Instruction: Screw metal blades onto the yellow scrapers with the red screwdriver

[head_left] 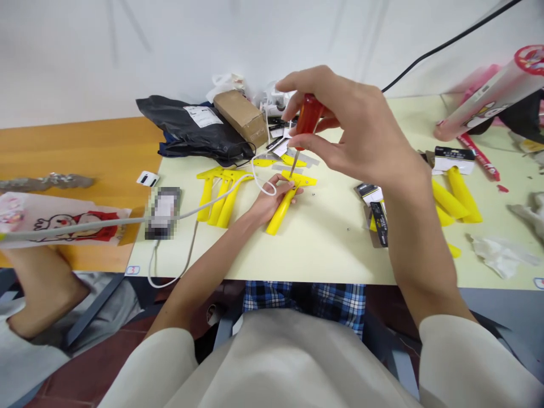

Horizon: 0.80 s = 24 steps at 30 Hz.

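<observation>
My right hand [352, 124] grips the red handle of a screwdriver [309, 116], held upright with its thin shaft pointing down. The shaft's tip meets the flat head of a yellow T-shaped plastic tool [280, 212]. That tool is steadied by my left hand [272, 201], whose fingers close around the part where handle and head join. To the left lie several similar yellow T-shaped tools [229, 204], side by side. Flat yellow head pieces [295, 161] rest just behind my left hand. Small loose screws [348, 229] are scattered on the table at its right.
A white cable [221, 197] crosses over the table near my left arm. At the back are a black plastic bag [191, 136] and a cardboard box [244, 116]. Yellow handles [463, 195] and black packaging [379, 221] lie at right. Another person's arm [46, 277] is at left.
</observation>
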### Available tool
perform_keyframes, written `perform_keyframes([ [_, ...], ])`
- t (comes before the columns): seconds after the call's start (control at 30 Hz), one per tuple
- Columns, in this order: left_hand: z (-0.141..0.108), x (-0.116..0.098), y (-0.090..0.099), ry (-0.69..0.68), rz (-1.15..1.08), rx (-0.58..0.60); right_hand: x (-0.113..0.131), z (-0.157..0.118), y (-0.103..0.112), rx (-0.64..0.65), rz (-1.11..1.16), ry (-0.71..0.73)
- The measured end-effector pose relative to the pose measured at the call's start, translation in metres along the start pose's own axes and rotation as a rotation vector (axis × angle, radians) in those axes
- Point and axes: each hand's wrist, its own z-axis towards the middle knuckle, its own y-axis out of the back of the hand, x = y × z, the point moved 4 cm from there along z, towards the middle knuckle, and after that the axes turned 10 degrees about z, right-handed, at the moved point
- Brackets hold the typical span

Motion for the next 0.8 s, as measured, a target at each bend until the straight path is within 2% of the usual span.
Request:
perform_keyframes([
  [0.1, 0.000, 0.000, 0.000, 0.011, 0.019, -0.007, 0.002, 0.000, 0.002, 0.003, -0.066, -0.018],
  [0.23, 0.001, 0.000, 0.001, 0.014, 0.016, -0.022, 0.010, 0.000, 0.002, 0.052, -0.073, 0.087],
  [0.43, 0.001, 0.000, 0.001, 0.018, 0.009, -0.039, 0.006, 0.000, 0.003, 0.022, -0.093, -0.024],
  [0.6, 0.001, -0.001, 0.000, 0.034, 0.003, -0.046, 0.004, 0.002, -0.001, 0.073, -0.010, 0.013],
  [0.7, 0.001, -0.001, 0.000, 0.042, 0.001, -0.053, -0.004, 0.004, -0.001, 0.022, 0.085, -0.003],
  [0.8, 0.001, -0.001, 0.000, 0.038, 0.000, -0.047, -0.009, 0.006, 0.002, -0.069, 0.050, -0.038],
])
